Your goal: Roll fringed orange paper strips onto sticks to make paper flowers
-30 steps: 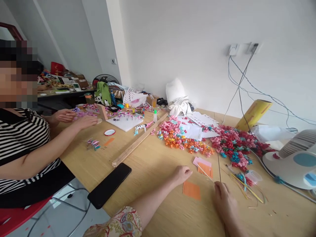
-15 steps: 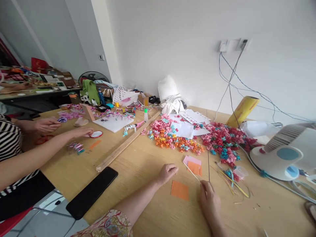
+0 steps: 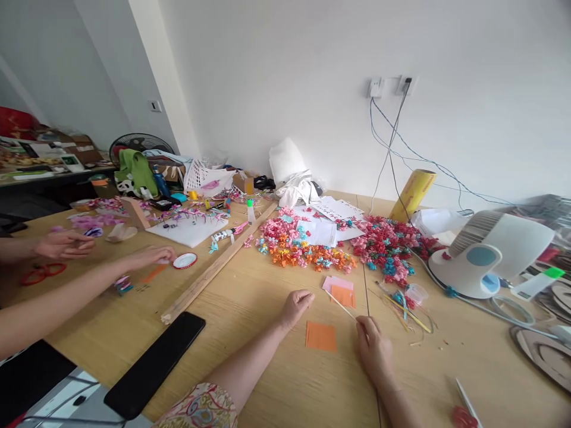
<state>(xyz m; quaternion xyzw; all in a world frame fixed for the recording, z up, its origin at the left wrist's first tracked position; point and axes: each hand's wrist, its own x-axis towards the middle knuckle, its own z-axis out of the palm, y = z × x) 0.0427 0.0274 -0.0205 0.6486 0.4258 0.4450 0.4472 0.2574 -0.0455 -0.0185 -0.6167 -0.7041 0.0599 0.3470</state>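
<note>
My right hand (image 3: 375, 348) grips one end of a thin pale stick (image 3: 341, 305), which slants up and left over the table. The stick's far tip lies by a pink paper square (image 3: 338, 282) and an orange paper square (image 3: 342, 295) that overlap. To the left, my left hand (image 3: 297, 306) hovers with fingertips pinched together; what they hold, if anything, is too small to make out. Between my hands and nearer me lies a small stack of orange paper squares (image 3: 320, 336).
Piles of small paper flowers (image 3: 307, 252) spread beyond my hands. A wooden strip (image 3: 214, 270) and a black phone (image 3: 156, 362) lie left. A white fan (image 3: 482, 255) and scissors (image 3: 466, 407) are right. A co-worker's hand (image 3: 151, 257) is by a round lid (image 3: 184, 260).
My view has turned to the right, bringing the scissors into sight. Both my hands keep nearly the same pose, the right one still on the stick.
</note>
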